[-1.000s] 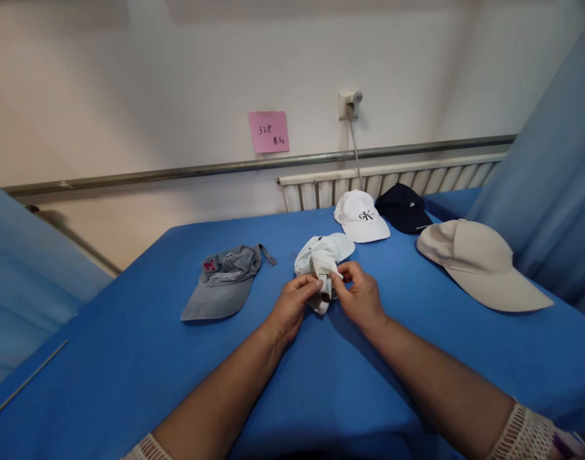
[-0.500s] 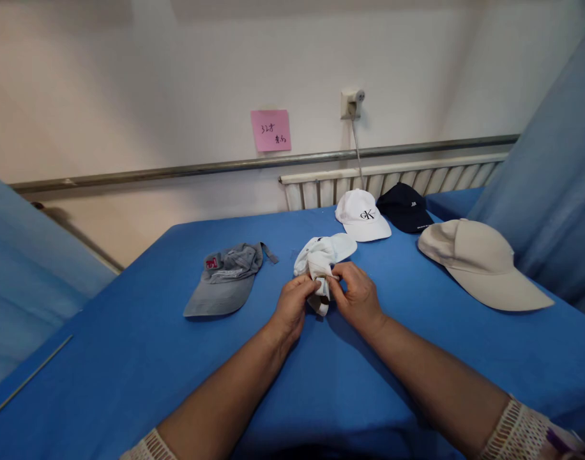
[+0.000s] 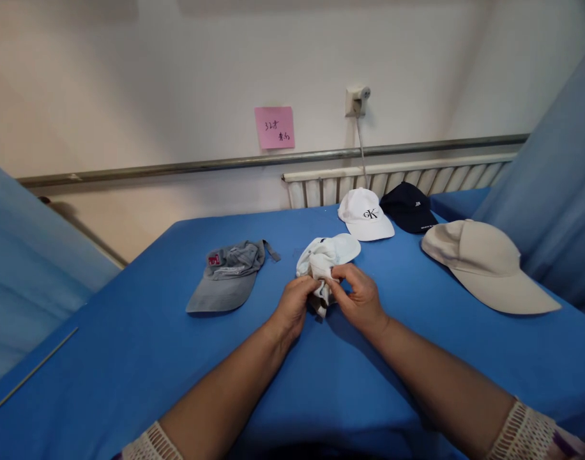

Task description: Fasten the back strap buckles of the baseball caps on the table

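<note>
In the head view, two bare hands are meeting over a soft, pale blue-white fabric cap, near the middle of a wide desk draped in smooth blue cloth. The left hand is pinching the crumpled back part of this cap from the left. The right hand is pinching the same part from the right, thumb and forefinger forming a narrow grip about its short off-white fabric strap. I am not managing to tell how the strap is sitting in its fastening, since the fingers are covering that spot.

The strap is lying right between the two sets of fingertips, so neither hand is standing nearer to it. The body of the cap is stretching away on the far side of the grip; its long axis is running from the near back part toward the brim, which is pointing far and right. The right hand is therefore resting closer to the brim.

Well apart on the left, a slate-grey cloth cap with a red patch is lying with its brim facing near and left. On the far right, a white cap with black letters is sitting just beside a dark navy cap. Nearer and farther right, a large plain beige cap is resting, brim pointing right. A thin pale rod is lying by the near left edge.
</note>
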The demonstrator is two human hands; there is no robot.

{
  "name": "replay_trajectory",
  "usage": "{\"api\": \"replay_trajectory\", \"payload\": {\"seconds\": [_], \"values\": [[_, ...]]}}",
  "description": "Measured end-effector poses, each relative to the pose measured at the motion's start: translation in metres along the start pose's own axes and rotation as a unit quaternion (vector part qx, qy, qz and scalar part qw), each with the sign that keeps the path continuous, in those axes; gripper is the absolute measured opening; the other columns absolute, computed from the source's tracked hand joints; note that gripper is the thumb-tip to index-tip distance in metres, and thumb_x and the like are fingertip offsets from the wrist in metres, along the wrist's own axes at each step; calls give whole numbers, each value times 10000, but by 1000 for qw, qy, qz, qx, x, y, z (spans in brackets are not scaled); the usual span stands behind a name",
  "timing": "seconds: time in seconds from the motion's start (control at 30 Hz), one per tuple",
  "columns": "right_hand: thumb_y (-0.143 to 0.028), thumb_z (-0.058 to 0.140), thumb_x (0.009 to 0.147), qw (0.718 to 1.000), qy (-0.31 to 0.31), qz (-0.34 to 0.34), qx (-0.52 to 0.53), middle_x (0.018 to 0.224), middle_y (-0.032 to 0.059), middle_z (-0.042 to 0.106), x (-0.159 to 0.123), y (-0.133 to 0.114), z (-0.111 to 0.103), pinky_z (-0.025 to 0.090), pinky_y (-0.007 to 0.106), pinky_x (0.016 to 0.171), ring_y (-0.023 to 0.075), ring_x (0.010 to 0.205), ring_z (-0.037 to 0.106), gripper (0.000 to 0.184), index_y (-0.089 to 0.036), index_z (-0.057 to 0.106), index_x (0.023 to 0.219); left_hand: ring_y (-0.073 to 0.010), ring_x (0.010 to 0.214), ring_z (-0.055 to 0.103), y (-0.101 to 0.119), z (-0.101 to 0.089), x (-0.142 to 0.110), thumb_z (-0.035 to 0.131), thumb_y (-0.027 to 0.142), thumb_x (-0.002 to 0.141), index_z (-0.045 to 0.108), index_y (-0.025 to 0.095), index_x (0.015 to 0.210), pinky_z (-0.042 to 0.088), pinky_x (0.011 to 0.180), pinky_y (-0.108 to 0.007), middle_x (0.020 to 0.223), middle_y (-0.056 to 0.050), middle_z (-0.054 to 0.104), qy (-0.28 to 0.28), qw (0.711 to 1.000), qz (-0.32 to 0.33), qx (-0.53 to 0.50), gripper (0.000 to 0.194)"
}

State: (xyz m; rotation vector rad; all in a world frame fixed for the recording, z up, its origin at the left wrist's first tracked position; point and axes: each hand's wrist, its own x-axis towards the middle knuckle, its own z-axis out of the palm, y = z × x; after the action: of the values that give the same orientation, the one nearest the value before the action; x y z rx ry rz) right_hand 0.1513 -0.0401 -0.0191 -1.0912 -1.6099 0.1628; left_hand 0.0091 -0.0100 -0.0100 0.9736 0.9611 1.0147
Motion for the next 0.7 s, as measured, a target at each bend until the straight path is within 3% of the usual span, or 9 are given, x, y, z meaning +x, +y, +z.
{"api": "replay_trajectory", "payload": {"seconds": [0.2,0.33,0.47,0.7], "values": [[-275,536,885,1000,-19,4,21,834,38,666,0,-2,-1,480,312,761,176,791,618,85,-223,597,856,-106,545,514,-3,1,1,742,325,650,602,136,603,397,551,-227,588,-3,586,7,999,10,-35,240],[-297,573,859,995,43,66,69,812,22,664,1,4,0,496,301,743,160,744,615,89,-214,606,858,-113,568,527,-3,2,0,746,410,683,633,137,708,413,562,-233,644,-11,605,-16,999,20,-22,297],[-326,625,824,983,83,124,108,768,9,654,0,11,3,497,297,710,154,708,604,126,-203,615,852,-116,585,546,-4,0,0,782,389,662,626,141,725,427,577,-232,655,-19,615,-42,999,30,-1,300],[-347,641,809,975,60,158,145,786,22,669,-1,11,7,511,318,727,164,726,616,155,-200,626,858,-108,559,543,-13,-2,7,809,400,629,582,143,683,425,563,-231,625,-11,606,-14,999,38,1,348]]}}
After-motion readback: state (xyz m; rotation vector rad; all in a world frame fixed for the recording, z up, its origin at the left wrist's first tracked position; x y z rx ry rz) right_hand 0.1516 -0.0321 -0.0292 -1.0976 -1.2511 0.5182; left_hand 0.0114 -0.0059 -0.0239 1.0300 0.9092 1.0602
